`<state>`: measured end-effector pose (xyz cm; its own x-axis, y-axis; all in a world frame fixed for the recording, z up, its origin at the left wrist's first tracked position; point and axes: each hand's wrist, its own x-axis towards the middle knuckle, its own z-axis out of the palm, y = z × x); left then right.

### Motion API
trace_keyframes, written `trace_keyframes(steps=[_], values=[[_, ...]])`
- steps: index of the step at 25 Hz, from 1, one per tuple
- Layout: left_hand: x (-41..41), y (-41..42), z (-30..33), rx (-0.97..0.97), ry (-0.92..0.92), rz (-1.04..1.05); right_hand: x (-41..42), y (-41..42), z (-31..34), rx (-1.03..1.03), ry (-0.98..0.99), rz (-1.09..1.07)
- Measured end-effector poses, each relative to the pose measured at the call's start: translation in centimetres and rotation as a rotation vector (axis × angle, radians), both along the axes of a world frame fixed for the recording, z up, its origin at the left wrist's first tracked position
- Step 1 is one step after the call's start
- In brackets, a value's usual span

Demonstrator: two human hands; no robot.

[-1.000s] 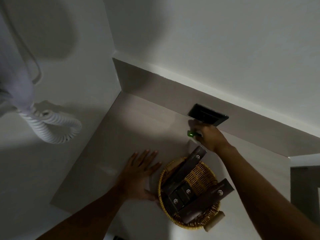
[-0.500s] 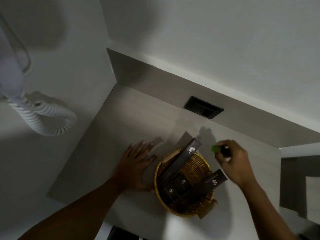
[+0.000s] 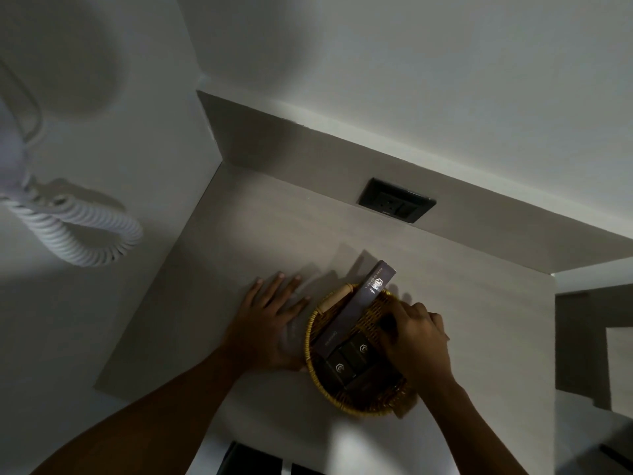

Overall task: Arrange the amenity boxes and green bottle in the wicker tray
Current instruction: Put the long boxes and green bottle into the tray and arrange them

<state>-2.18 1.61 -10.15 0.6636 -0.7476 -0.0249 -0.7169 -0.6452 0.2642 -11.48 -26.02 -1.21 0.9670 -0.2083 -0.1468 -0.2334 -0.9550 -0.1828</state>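
Note:
A round wicker tray (image 3: pixel 317 382) with wooden handles sits on the grey counter. Inside it a long dark box (image 3: pixel 356 310) leans over the far rim, and two small dark boxes (image 3: pixel 346 359) lie side by side below it. My left hand (image 3: pixel 270 323) lies flat on the counter with fingers spread, its edge against the tray's left rim. My right hand (image 3: pixel 416 341) is curled over the right half of the tray, hiding another box. The green bottle is hidden under that hand; I cannot see it.
A black wall socket (image 3: pixel 395 200) sits in the grey backsplash behind the tray. A white coiled cord (image 3: pixel 78 234) hangs on the left wall. The counter (image 3: pixel 239 241) ends in a corner at the left and a step at the right.
My right hand carried the green bottle from near the socket down and back over the tray. The bottle is no longer visible. My left hand stayed beside the tray.

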Motion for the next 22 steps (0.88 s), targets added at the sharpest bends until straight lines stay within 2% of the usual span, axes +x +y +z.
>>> trace_keyframes(steps=[5, 8, 11, 13, 15, 17, 19, 22], values=[[0.0, 0.1, -0.2, -0.015, -0.018, 0.000, -0.5, 0.1, -0.2, 0.016, 0.041, 0.005], [-0.1, 0.3, -0.7, -0.037, -0.017, -0.004, -0.7, -0.8, 0.5, 0.058, -0.065, -0.034], [-0.1, 0.4, -0.1, -0.003, 0.009, -0.014, -2.9, -1.5, 2.4, 0.178, -0.326, -0.249], [-0.4, 0.3, 1.0, 0.022, 0.019, -0.033, -6.0, -0.6, 3.0, 0.283, -0.407, -0.477], [-0.4, -0.1, 2.5, -0.036, 0.066, 0.021, -9.2, 1.5, 2.8, 0.497, -0.374, -0.762], [-0.1, -1.2, 4.0, -0.158, 0.169, 0.171, -11.4, 3.9, 2.3, 0.789, -0.277, -0.968], [0.3, -2.9, 5.9, -0.270, 0.262, 0.264, -12.1, 5.0, 2.0, 0.931, -0.171, -1.000], [0.2, -5.1, 7.7, -0.262, 0.226, 0.257, -11.5, 4.3, 1.9, 0.929, -0.165, -0.978]])
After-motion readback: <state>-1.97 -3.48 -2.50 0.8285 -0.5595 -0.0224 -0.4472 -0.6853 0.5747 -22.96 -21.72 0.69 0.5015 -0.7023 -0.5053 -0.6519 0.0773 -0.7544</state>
